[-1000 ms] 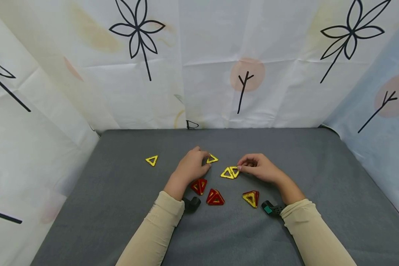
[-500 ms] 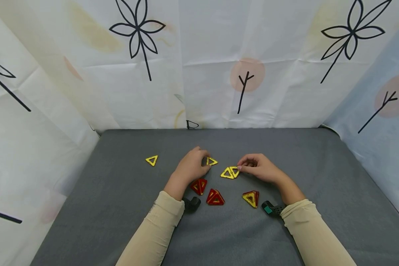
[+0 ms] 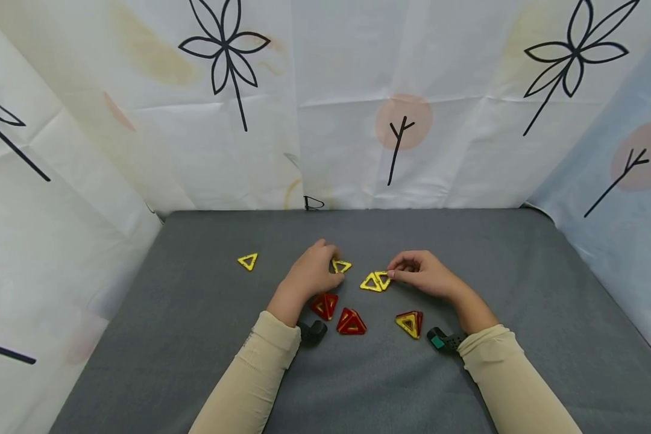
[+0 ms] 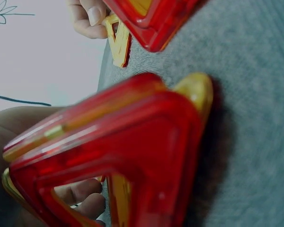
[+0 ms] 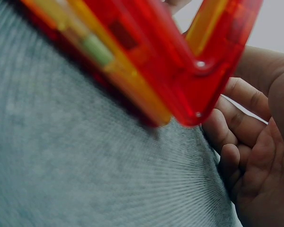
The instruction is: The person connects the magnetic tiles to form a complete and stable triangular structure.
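In the head view my left hand [image 3: 311, 269] holds a yellow triangular magnetic tile [image 3: 342, 270] between thumb and fingers. Across from it, my right hand [image 3: 425, 274] pinches the right corner of two yellow triangular tiles [image 3: 371, 283] lying edge to edge. Nearer me stand small pyramids of tiles: a red one [image 3: 323, 305] beside the left wrist, another red one [image 3: 351, 323] in the middle, and a yellow-and-red one [image 3: 409, 324] by the right wrist. A red pyramid [image 4: 180, 113] covers much of the left wrist view; red tiles [image 5: 199, 90] partly hide the right fingers [image 5: 246, 99].
A single yellow triangular tile [image 3: 248, 261] lies at the far left of the grey cloth-covered table [image 3: 206, 313]. White printed curtains [image 3: 347, 157] hang behind the table and along both sides. Black wrist cameras [image 3: 313, 333] sit under both wrists.
The yellow tile at my left hand has turned and slid slightly left and nearer me, further in between the fingers. My right hand and the two joined yellow tiles have stayed put.
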Demonstrator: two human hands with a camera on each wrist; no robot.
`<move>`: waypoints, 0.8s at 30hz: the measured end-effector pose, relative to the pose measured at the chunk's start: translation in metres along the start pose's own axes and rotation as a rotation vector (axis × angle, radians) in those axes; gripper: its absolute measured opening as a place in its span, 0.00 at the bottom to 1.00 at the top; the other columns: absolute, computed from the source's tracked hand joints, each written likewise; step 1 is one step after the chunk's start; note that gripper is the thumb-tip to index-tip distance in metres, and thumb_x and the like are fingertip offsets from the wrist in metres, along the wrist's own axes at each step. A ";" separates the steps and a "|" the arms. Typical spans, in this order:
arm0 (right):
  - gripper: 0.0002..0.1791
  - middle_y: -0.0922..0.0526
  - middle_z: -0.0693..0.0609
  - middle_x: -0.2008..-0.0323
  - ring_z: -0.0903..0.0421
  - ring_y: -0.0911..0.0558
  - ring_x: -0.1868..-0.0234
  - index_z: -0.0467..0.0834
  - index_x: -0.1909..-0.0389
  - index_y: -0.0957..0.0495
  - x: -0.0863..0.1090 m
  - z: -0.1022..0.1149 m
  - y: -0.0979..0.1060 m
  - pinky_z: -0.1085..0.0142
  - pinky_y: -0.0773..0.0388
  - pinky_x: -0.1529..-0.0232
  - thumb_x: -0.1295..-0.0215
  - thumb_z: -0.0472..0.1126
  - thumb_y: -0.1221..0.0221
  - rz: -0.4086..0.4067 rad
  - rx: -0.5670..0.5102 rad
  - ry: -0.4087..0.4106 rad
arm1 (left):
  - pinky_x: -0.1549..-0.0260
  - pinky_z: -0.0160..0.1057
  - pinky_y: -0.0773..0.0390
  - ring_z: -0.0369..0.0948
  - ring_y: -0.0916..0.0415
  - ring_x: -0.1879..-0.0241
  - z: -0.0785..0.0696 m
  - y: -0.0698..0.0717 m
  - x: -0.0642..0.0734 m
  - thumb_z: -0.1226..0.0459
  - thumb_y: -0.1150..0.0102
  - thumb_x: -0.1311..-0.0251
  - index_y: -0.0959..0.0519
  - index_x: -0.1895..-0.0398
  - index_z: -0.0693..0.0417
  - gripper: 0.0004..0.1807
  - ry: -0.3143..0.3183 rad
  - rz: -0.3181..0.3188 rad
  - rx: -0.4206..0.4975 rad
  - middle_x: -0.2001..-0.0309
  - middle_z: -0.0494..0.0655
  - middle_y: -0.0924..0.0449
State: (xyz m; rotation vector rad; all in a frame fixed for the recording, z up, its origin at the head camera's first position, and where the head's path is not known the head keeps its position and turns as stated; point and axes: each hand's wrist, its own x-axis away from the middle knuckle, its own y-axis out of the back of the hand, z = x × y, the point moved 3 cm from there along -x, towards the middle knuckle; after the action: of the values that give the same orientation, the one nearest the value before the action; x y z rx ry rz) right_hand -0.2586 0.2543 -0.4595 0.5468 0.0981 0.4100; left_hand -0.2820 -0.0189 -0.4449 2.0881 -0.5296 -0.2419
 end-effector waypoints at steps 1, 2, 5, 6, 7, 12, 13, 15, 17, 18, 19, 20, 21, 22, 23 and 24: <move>0.07 0.12 0.42 0.60 0.56 0.17 0.63 0.39 0.54 0.13 0.000 0.000 0.000 0.66 0.22 0.62 0.25 0.38 0.35 0.000 -0.001 0.000 | 0.48 0.50 0.19 0.47 0.22 0.53 0.000 0.000 0.000 0.58 0.28 0.34 0.17 0.44 0.56 0.19 0.009 -0.002 0.005 0.47 0.52 0.23; 0.07 0.12 0.42 0.60 0.56 0.17 0.63 0.39 0.54 0.13 0.000 0.000 0.000 0.66 0.22 0.62 0.25 0.38 0.35 -0.001 -0.002 -0.001 | 0.49 0.50 0.19 0.46 0.23 0.54 0.000 0.000 0.000 0.58 0.28 0.35 0.17 0.46 0.56 0.19 0.018 -0.005 0.009 0.49 0.52 0.23; 0.07 0.12 0.41 0.60 0.55 0.17 0.63 0.39 0.54 0.13 0.001 0.001 0.000 0.66 0.22 0.62 0.25 0.38 0.35 -0.002 -0.005 -0.002 | 0.53 0.48 0.19 0.45 0.25 0.59 0.001 0.000 0.000 0.56 0.26 0.37 0.18 0.51 0.55 0.18 0.044 -0.011 0.008 0.52 0.50 0.23; 0.07 0.12 0.41 0.60 0.55 0.17 0.63 0.40 0.54 0.13 0.001 0.001 0.000 0.66 0.22 0.62 0.25 0.39 0.35 -0.002 -0.001 -0.005 | 0.55 0.48 0.19 0.44 0.25 0.60 0.001 0.000 0.000 0.55 0.25 0.37 0.19 0.52 0.54 0.18 0.051 -0.012 0.005 0.53 0.49 0.23; 0.07 0.12 0.41 0.60 0.55 0.17 0.64 0.39 0.54 0.13 0.001 0.001 0.000 0.66 0.22 0.62 0.25 0.39 0.35 -0.001 -0.001 -0.004 | 0.56 0.48 0.19 0.44 0.25 0.60 0.002 0.000 0.000 0.55 0.25 0.37 0.19 0.52 0.54 0.18 0.056 -0.014 0.000 0.53 0.49 0.23; 0.07 0.12 0.41 0.60 0.55 0.17 0.64 0.39 0.54 0.13 0.000 0.000 0.000 0.66 0.22 0.62 0.25 0.38 0.35 -0.002 0.000 -0.001 | 0.53 0.50 0.17 0.45 0.20 0.57 0.002 0.000 0.000 0.53 0.27 0.37 0.16 0.47 0.53 0.20 0.054 -0.024 -0.027 0.50 0.49 0.20; 0.07 0.12 0.41 0.60 0.55 0.17 0.64 0.39 0.54 0.13 0.000 0.000 0.000 0.66 0.22 0.62 0.25 0.38 0.35 -0.002 0.000 0.000 | 0.52 0.51 0.17 0.45 0.20 0.56 0.002 0.000 0.000 0.53 0.27 0.37 0.16 0.46 0.53 0.21 0.050 -0.026 -0.034 0.49 0.49 0.20; 0.07 0.12 0.41 0.60 0.55 0.17 0.64 0.39 0.54 0.13 0.000 0.000 0.000 0.66 0.22 0.62 0.25 0.38 0.35 -0.002 0.000 -0.001 | 0.51 0.51 0.17 0.46 0.19 0.55 0.001 -0.001 0.000 0.53 0.28 0.37 0.15 0.44 0.53 0.21 0.043 -0.029 -0.047 0.48 0.50 0.20; 0.07 0.12 0.41 0.60 0.56 0.17 0.64 0.39 0.54 0.13 0.000 0.000 0.000 0.66 0.22 0.62 0.25 0.38 0.35 -0.002 -0.002 -0.002 | 0.52 0.51 0.16 0.46 0.19 0.55 0.001 -0.001 -0.001 0.53 0.28 0.37 0.14 0.44 0.52 0.21 0.038 -0.031 -0.053 0.48 0.50 0.20; 0.07 0.12 0.41 0.60 0.56 0.17 0.64 0.39 0.54 0.13 0.000 0.000 0.000 0.66 0.22 0.62 0.25 0.38 0.35 -0.003 -0.001 -0.003 | 0.52 0.51 0.16 0.46 0.19 0.55 0.001 -0.001 -0.001 0.53 0.28 0.37 0.14 0.44 0.52 0.21 0.036 -0.033 -0.056 0.48 0.50 0.20; 0.07 0.12 0.41 0.60 0.56 0.17 0.64 0.39 0.54 0.13 0.000 0.000 0.000 0.66 0.23 0.63 0.25 0.38 0.35 -0.003 0.000 -0.004 | 0.52 0.51 0.16 0.45 0.19 0.56 0.001 -0.001 -0.001 0.53 0.28 0.37 0.14 0.44 0.52 0.21 0.036 -0.034 -0.058 0.48 0.49 0.20; 0.07 0.12 0.41 0.60 0.56 0.18 0.65 0.39 0.54 0.13 0.000 0.000 0.000 0.66 0.23 0.63 0.25 0.38 0.35 -0.005 0.000 -0.004 | 0.53 0.51 0.16 0.45 0.20 0.57 0.001 -0.002 -0.001 0.53 0.28 0.37 0.14 0.45 0.52 0.20 0.035 -0.036 -0.058 0.49 0.49 0.20; 0.07 0.12 0.41 0.61 0.56 0.18 0.65 0.39 0.54 0.13 0.000 0.000 0.000 0.66 0.23 0.63 0.25 0.38 0.35 -0.006 0.000 -0.003 | 0.53 0.50 0.16 0.45 0.20 0.58 0.001 -0.002 -0.001 0.53 0.28 0.37 0.14 0.45 0.52 0.20 0.035 -0.037 -0.058 0.49 0.49 0.20; 0.07 0.12 0.41 0.61 0.56 0.18 0.65 0.39 0.54 0.13 0.000 0.000 0.000 0.66 0.23 0.63 0.25 0.38 0.35 -0.007 0.000 -0.002 | 0.54 0.50 0.17 0.44 0.21 0.58 0.001 -0.002 -0.001 0.53 0.28 0.37 0.14 0.46 0.52 0.20 0.036 -0.038 -0.058 0.50 0.49 0.20; 0.07 0.12 0.41 0.61 0.56 0.18 0.66 0.40 0.55 0.13 0.000 0.000 -0.001 0.66 0.23 0.63 0.25 0.38 0.35 -0.009 0.001 -0.002 | 0.54 0.49 0.17 0.44 0.21 0.59 0.001 -0.002 -0.001 0.53 0.28 0.37 0.14 0.47 0.52 0.19 0.035 -0.037 -0.057 0.50 0.49 0.20; 0.06 0.12 0.41 0.61 0.57 0.19 0.66 0.40 0.55 0.13 0.000 0.000 -0.001 0.67 0.24 0.64 0.25 0.38 0.35 -0.011 0.002 -0.002 | 0.55 0.49 0.17 0.44 0.22 0.60 0.001 -0.003 -0.001 0.53 0.28 0.37 0.14 0.47 0.52 0.19 0.035 -0.037 -0.057 0.50 0.49 0.21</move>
State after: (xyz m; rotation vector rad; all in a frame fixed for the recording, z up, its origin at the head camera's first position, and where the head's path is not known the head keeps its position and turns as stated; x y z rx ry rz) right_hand -0.2589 0.2538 -0.4603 0.5482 0.0994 0.3986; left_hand -0.2827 -0.0178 -0.4478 2.0443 -0.4582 -0.2383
